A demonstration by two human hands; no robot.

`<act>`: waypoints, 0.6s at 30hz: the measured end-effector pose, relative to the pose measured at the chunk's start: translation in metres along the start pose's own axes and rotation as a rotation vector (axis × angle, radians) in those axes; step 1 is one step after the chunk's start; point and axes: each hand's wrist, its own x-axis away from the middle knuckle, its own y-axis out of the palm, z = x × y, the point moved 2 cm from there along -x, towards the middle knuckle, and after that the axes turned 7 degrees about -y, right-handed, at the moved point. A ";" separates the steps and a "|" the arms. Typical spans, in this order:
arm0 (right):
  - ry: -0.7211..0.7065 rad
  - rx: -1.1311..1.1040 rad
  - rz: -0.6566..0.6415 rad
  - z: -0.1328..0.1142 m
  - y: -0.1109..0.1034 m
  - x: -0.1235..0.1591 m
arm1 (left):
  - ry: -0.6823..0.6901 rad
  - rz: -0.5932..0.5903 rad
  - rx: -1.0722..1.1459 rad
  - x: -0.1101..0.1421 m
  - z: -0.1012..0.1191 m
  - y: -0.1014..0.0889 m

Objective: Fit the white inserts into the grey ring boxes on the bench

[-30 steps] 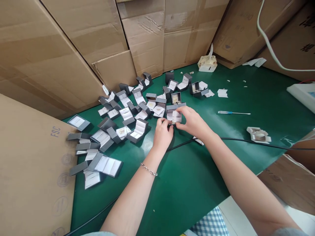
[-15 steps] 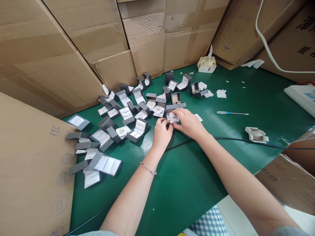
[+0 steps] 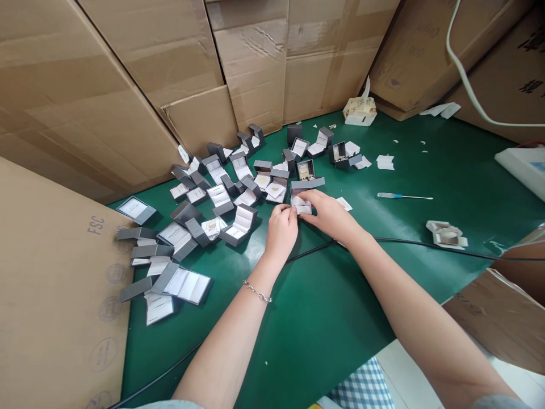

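Between my hands is a small grey jewellery box (image 3: 307, 184) with its lid raised and a pale insert (image 3: 303, 209) inside. My left hand (image 3: 281, 230) grips the front left corner of this box with curled fingers. From the right, my right hand (image 3: 330, 215) reaches over it, thumb and fingers closed on the box's right side and the insert. The fingers hide part of the insert. Just behind stands another open box (image 3: 305, 170) with its inside bare. Many similar open boxes with white linings, such as one box (image 3: 239, 225), lie to the left.
A screwdriver (image 3: 404, 196) and a torn paper piece (image 3: 447, 234) lie on the green table (image 3: 306, 318) at right. A black cable (image 3: 409, 242) crosses it. A tissue pack (image 3: 360, 111) stands at the back. Cardboard cartons (image 3: 55, 272) wall the left and rear.
My right fingers have shifted slightly over the insert, and more of its pale surface shows in the box. Both hands stay at the same box; the view has moved a little.
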 end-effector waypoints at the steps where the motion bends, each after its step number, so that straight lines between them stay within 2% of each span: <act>1: 0.003 -0.009 0.006 0.001 0.000 0.000 | -0.003 -0.002 0.040 0.000 -0.001 0.000; 5: 0.020 -0.007 0.011 0.003 0.001 0.000 | -0.036 -0.004 0.147 0.001 -0.004 -0.001; 9: 0.006 0.011 0.011 0.004 0.003 0.000 | -0.073 0.026 0.146 0.002 -0.006 -0.002; 18: 0.003 0.020 0.031 0.006 0.005 0.001 | 0.019 0.025 0.073 -0.001 -0.004 -0.001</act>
